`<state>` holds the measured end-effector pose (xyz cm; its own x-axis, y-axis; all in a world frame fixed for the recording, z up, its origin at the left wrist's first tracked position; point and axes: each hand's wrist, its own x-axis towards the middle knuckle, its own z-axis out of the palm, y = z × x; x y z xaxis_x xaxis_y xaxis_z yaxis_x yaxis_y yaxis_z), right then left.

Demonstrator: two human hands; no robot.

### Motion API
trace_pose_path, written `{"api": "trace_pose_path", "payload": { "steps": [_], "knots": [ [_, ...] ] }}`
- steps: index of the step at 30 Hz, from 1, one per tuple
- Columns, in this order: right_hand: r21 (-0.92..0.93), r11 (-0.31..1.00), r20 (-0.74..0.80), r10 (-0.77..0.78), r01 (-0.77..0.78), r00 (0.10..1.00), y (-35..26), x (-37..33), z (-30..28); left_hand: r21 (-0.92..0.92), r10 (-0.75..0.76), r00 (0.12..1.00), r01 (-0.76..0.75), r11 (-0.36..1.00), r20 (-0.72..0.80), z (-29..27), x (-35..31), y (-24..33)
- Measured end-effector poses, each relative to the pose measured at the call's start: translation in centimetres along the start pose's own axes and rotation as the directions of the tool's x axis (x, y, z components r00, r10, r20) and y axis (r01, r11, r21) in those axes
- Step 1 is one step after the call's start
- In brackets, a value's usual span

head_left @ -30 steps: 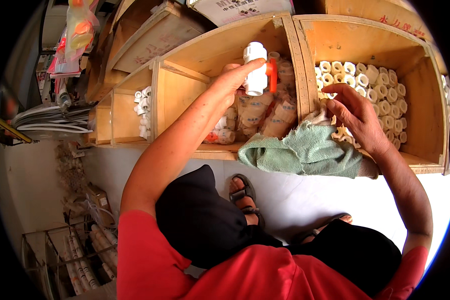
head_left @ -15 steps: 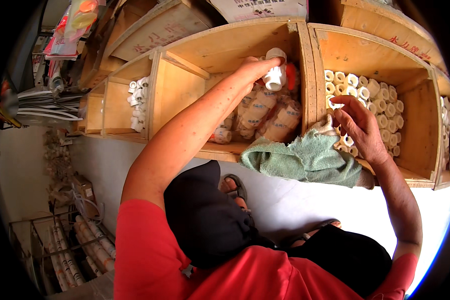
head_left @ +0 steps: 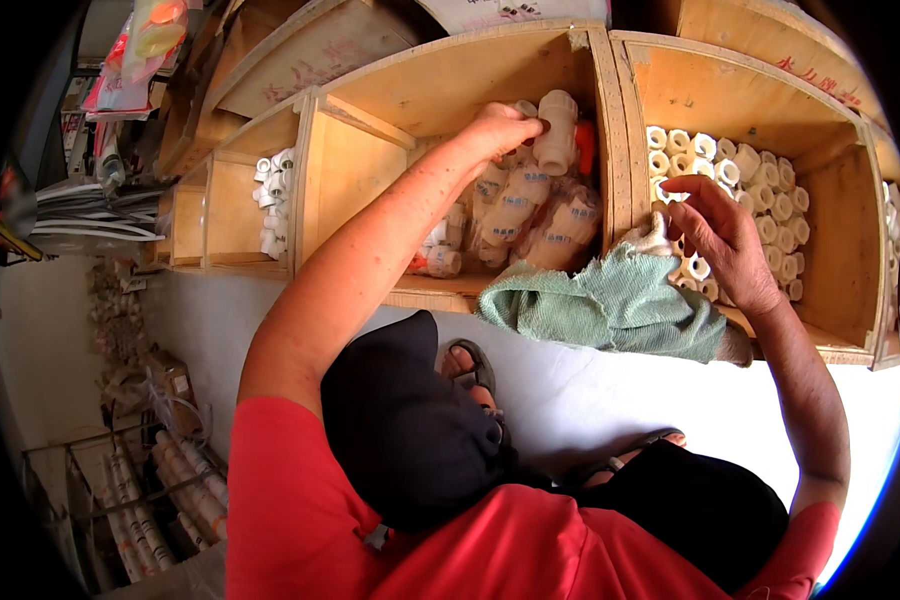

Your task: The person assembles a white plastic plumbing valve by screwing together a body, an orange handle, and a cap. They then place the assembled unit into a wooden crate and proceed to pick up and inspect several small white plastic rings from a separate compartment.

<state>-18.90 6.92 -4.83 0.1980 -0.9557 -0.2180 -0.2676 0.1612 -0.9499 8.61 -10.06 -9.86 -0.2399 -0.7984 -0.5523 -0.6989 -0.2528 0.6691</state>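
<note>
My left hand (head_left: 505, 130) is closed on a white plastic pipe fitting (head_left: 556, 135), which stands nearly upright above the middle compartment. The hidden fingertips leave the exact grip unclear. Below it lie several plastic-wrapped fittings (head_left: 515, 215), with a red part (head_left: 584, 148) showing beside them. My right hand (head_left: 720, 240) hovers over the front of the right compartment, thumb and forefinger apart and nothing visible between them. Close by, a green cloth (head_left: 610, 305) drapes over the front edge, its pale end (head_left: 648, 238) near my right fingers. White pipe fittings (head_left: 760, 200) fill much of that compartment.
Wooden bin walls (head_left: 610, 150) divide the compartments. More white fittings (head_left: 275, 200) sit in a bin to the left. Grey-white pipes (head_left: 95, 215) stick out at far left, and wrapped pipes (head_left: 135, 510) stand in a rack at lower left. A cardboard box (head_left: 175, 390) is nearby.
My left hand has shifted slightly left, and the fitting has turned so more of its length shows. My right hand is nearly where it was. The whole view has shifted slightly.
</note>
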Motion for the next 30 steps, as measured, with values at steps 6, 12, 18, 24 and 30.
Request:
{"api": "trace_pose_path", "payload": {
  "steps": [6,12,18,24,30],
  "knots": [
    [-0.003,1.0,-0.001,-0.017,0.017,1.0,0.5,0.1,-0.3,0.045,-0.037,0.999,0.038,0.998,-0.027,-3.1,-0.8,-1.6],
    [0.021,1.0,0.02,-0.007,0.007,1.0,-0.3,0.2,0.1,0.378,-0.095,0.993,0.114,0.919,-0.067,-7.8,0.2,-12.4],
    [0.014,0.999,0.024,0.041,-0.041,0.999,-0.4,0.1,-0.1,0.616,-0.29,0.956,0.204,0.761,0.041,-7.8,-1.9,-15.5],
    [0.004,0.999,0.012,0.053,-0.053,0.999,-0.5,0.1,-0.1,0.694,-0.435,0.891,0.231,0.682,0.131,-7.6,-2.2,-15.6],
    [-0.018,0.999,0.018,0.042,-0.042,0.999,-0.5,0.2,-0.2,0.776,-0.393,0.907,0.137,0.616,0.151,-9.1,-2.1,-17.8]
  ]
}}
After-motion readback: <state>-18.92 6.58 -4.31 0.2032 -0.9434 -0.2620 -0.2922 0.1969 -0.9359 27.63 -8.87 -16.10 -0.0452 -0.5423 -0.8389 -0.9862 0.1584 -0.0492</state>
